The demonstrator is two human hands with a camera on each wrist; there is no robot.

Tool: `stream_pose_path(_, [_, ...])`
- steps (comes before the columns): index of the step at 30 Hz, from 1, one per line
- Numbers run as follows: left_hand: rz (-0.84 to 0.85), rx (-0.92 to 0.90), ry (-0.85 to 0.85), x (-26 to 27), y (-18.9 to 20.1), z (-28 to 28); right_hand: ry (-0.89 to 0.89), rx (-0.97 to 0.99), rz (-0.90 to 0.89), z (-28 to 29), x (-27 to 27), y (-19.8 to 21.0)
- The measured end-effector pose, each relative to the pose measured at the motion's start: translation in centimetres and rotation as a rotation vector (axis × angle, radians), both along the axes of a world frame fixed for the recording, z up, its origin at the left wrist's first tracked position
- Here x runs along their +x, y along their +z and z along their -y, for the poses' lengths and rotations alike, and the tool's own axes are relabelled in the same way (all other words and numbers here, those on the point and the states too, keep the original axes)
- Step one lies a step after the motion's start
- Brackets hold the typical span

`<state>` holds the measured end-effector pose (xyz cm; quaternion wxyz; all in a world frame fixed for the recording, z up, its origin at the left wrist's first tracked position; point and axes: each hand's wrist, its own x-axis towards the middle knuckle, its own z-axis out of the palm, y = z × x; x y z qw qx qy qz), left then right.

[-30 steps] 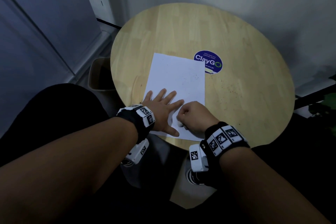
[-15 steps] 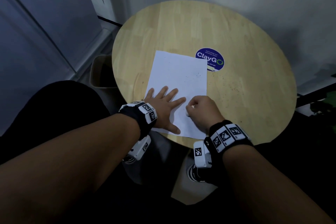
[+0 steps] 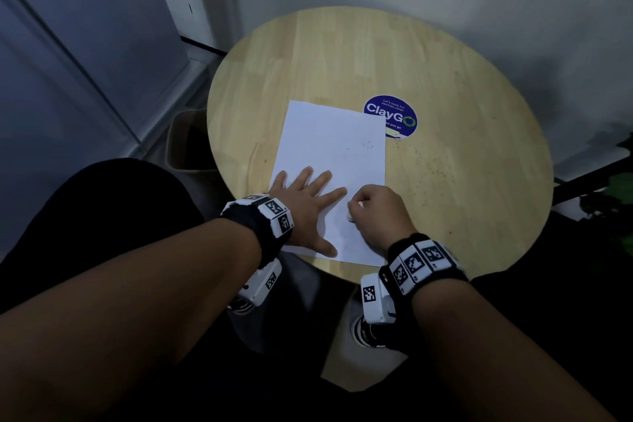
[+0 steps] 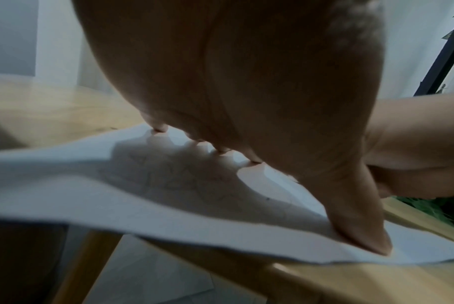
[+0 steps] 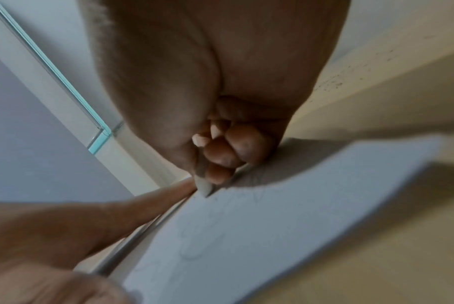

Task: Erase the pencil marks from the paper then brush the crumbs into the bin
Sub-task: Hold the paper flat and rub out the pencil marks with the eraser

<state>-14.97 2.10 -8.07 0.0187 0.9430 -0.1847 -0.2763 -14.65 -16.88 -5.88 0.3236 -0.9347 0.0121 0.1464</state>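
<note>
The paper (image 3: pixel 334 178) lies on the round wooden worktop (image 3: pixel 462 134), its near edge overhanging the rim. The left hand (image 3: pixel 303 205) is spread flat on it. The right hand (image 3: pixel 380 216) pinches a white eraser (image 5: pixel 203 185), mostly hidden by curled fingers, tip on the sheet. Pencil marks (image 4: pixel 186 179) are faint. The bin (image 3: pixel 186 140) is partly cut off by the worktop.
</note>
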Motion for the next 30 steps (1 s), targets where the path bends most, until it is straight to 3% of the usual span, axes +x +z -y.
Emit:
stream_pose_path(4, [-0.010,-0.001,-0.002,-0.1,0.2,-0.3,0.109,0.055,-0.262,0.4,-0.3,0.8])
stream_pose_path(10, [0.037,-0.032,0.058,-0.7,0.2,0.7,-0.071,0.229,-0.133,0.7,0.4,0.1])
stream_pose_path(14, [0.070,-0.047,0.078,-0.8,-0.3,1.1,-0.046,0.072,0.005,0.0,0.3,-0.3])
stream_pose_path(18, [0.054,-0.045,0.061,-0.6,-0.3,0.9,0.172,-0.014,-0.248,-0.2,-0.1,0.9])
stream_pose_path(19, [0.053,-0.045,0.060,-0.5,-0.2,0.8,0.189,-0.017,-0.252,-0.3,-0.1,1.1])
stream_pose_path(23, [0.045,-0.034,0.055,-0.4,-0.1,0.9,0.005,-0.003,0.008,-0.4,0.2,0.5])
stream_pose_path(27, [0.039,-0.039,0.043,-0.5,-0.2,0.6,0.193,-0.033,-0.183,-0.8,-0.3,1.1])
stream_pose_path(30, [0.044,-0.030,0.048,-0.4,-0.1,0.8,0.063,-0.009,-0.058,-0.3,-0.1,0.7])
